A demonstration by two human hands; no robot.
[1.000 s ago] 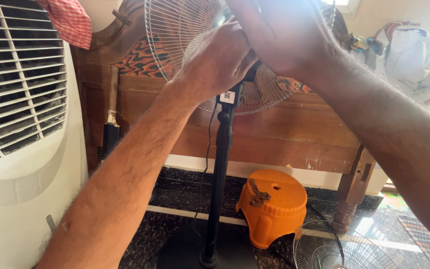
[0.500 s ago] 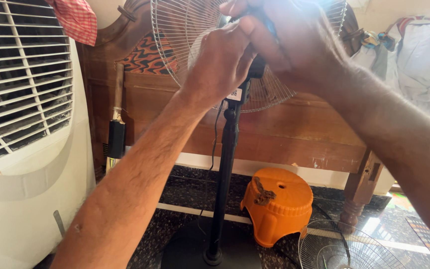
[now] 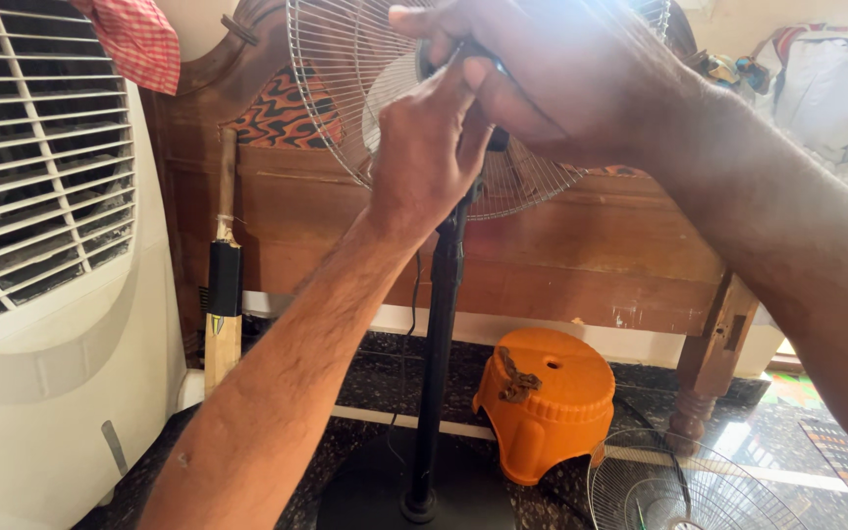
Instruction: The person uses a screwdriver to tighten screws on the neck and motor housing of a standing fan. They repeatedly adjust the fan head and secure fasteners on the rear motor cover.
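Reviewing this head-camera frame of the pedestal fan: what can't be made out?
- Fan motor hub: hidden behind the left hand and right hand.
- Any part held in either grip: covered by the fingers.
- Loose wire guard on the floor: cut off by the bottom edge.
- White air cooler: cut off at the left edge.

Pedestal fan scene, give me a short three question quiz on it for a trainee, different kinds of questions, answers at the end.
1. True or false: both the left hand and the right hand are up at the head of the pedestal fan.
2. What stands on the floor just right of the fan's pole? A) orange stool B) blue bucket C) green crate
3. Fill in: a loose wire fan ____ lies on the floor at the lower right.

Key: 1 true; 2 A; 3 guard.
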